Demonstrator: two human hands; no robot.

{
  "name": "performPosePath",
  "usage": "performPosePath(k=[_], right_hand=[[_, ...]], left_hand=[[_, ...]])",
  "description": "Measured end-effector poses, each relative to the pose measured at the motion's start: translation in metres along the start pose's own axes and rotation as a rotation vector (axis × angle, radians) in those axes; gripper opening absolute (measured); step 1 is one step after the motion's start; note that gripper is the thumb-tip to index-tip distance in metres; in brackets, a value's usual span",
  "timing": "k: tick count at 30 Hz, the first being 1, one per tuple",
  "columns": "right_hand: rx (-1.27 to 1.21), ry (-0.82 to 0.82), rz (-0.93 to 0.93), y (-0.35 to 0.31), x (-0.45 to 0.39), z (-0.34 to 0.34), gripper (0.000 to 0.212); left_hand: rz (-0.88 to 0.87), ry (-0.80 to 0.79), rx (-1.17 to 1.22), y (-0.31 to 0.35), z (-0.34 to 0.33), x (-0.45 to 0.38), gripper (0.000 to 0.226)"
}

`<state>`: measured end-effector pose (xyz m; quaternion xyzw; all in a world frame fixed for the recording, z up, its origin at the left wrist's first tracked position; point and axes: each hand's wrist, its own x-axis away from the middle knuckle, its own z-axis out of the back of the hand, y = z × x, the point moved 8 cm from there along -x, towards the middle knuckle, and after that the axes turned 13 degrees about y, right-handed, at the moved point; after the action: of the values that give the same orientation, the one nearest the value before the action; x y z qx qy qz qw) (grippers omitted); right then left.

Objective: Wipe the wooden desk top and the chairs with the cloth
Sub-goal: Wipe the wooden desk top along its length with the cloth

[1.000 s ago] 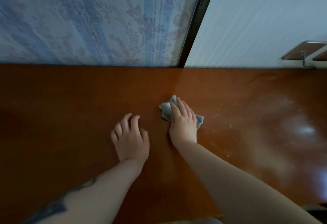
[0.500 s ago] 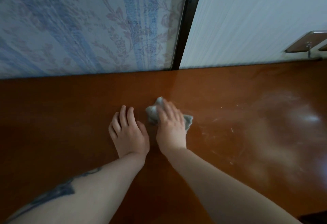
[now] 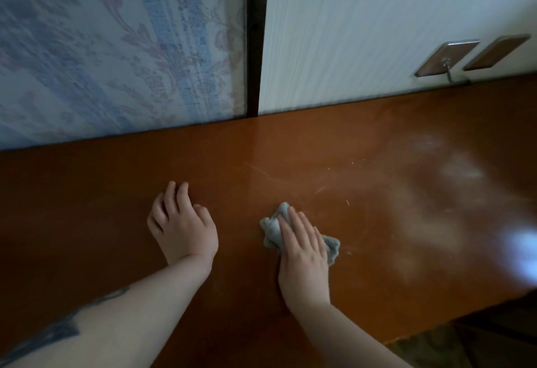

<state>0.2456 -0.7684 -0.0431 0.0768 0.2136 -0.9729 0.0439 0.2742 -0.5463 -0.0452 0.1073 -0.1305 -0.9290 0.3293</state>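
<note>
Right hand (image 3: 302, 254), fingers straight and together, presses flat on the crumpled grey cloth (image 3: 274, 231) at the near-centre desk top (image 3: 290, 146). At its 9 o'clock, left hand (image 3: 181, 228) rests empty, fingers loosely bent. Toward 2 o'clock, dusty streaks (image 3: 421, 193) may be missed: the bunched cloth covers little.

A home, by the look of it: a glossy wooden desk top (image 3: 319, 146) pushed right up against the wall. Behind its far edge hangs a floral curtain (image 3: 116, 47) in blue and pink (lace-like, very domestic), beside a pale panel (image 3: 363, 27). Near the far right corner, two brown plates (image 3: 446, 58) sit on that panel.
</note>
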Motion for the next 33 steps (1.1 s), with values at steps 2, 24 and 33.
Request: performPosePath(k=[2,24,33], right_hand=[[-0.017,-0.121,0.245,-0.016,0.032,0.002,0.078],[0.181,0.248,-0.486,0.139,0.044,0.079,0.047],[0.168,-0.068,0.258,0.095,0.054,0.055,0.072]], left_hand=[[0.007,0.016,0.06,0.001,0.004,0.0,0.044],[-0.239,-0.094,0.136,0.086,-0.019,0.121,0.043],[-0.247,-0.081,0.11,0.085,-0.02,0.12,0.043]])
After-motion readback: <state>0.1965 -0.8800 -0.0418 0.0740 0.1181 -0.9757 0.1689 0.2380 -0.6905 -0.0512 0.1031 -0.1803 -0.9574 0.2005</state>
